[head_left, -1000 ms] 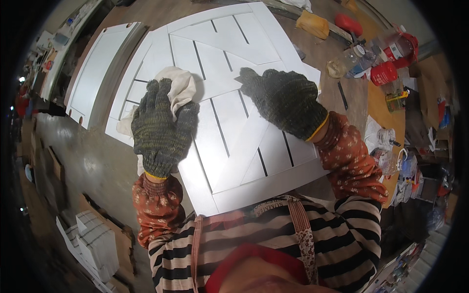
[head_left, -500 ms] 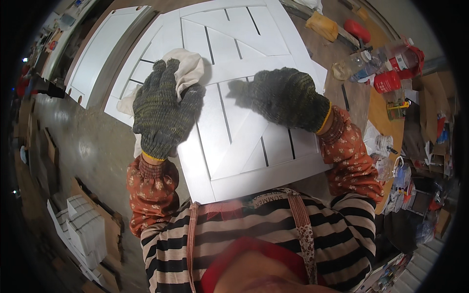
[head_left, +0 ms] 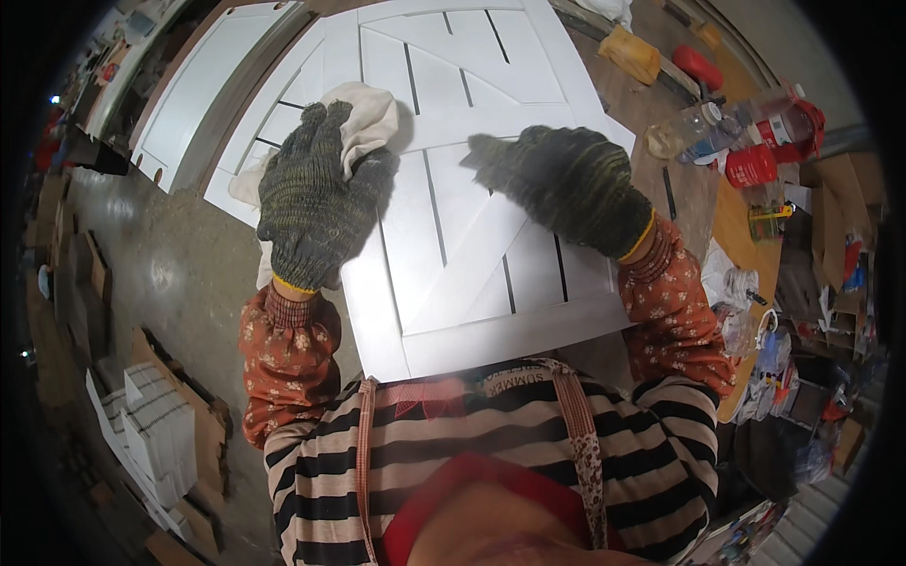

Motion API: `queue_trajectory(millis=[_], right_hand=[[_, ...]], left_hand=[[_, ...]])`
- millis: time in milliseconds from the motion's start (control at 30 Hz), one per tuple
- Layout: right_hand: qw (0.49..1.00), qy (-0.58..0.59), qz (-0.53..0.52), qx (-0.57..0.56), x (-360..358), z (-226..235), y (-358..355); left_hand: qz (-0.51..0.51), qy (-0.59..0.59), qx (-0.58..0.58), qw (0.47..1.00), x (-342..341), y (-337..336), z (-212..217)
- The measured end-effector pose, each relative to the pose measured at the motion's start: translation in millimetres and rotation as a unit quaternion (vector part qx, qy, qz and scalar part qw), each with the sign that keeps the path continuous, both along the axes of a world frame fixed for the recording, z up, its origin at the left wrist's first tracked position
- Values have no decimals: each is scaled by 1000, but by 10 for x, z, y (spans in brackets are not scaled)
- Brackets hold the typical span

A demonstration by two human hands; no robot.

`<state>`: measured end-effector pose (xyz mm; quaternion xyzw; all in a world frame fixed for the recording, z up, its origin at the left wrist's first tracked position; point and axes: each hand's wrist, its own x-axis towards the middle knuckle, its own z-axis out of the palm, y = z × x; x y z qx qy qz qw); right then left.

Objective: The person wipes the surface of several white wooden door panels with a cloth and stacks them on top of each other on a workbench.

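white painted wooden door panel (head_left: pixel 453 189) with grooved boards and a diagonal brace lies flat in front of the person, its near edge just above the striped torso at the bottom of the view and its far end running up to the top edge.

the left hand (head_left: pixel 316 203), in a dark speckled knit glove with a yellow cuff, has its fingers (head_left: pixel 316 127) curled loosely over a crumpled cream-coloured cloth rag (head_left: pixel 363 118), pressing the rag down onto the left part of the panel; the rag bunches out beyond the fingertips and also trails under the palm toward the panel's left edge. the right hand (head_left: pixel 566 184), in a matching glove, lies flat on the panel with fingers spread and released, gripping nothing, its fingertips pointing toward the middle boards. both wrists continue into orange floral sleeves, then into a black and white striped top with thin apron straps.

outward from the hands, a second white panel (head_left: pixel 203 94) lies well to the left, across a dark gap. to the right of the door panel, on a brown wooden workbench (head_left: pixel 684 212), stand a clear plastic bottle (head_left: pixel 694 127) and a red container (head_left: pixel 755 165), with a yellow block (head_left: pixel 630 52) and a red-handled tool (head_left: pixel 703 68) farther up. stacked white boards (head_left: pixel 156 429) sit on the grey floor at lower left.
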<state>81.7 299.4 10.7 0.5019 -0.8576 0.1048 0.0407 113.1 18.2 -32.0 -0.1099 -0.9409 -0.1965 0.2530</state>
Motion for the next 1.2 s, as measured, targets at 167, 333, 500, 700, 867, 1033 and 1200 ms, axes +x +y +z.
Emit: queue_trajectory(millis=[167,333,500,700,867,1033,1200], right_hand=[[981,35,-66,-177,125,-11,406],[923,69,-328,-187,553,-41,712],[937,103,-264,-204,888,-39,679],[940,101,-262,-194,885,-210,747],[944,101,-280,-143,910,-294,801],[951,159,-216,-153,826,-471,903],[948,60,-302,-74,898,-422,842]], left_hand=[[8,-1,-4,1000,24,50,91],[-19,-21,30,999,1,35,150],[-82,-13,213,974,-286,-71,274],[-280,18,-70,957,-489,801,518],[-323,25,-196,925,-475,141,429],[-245,-74,-189,948,-459,15,713],[-340,43,-258,903,-467,754,373]])
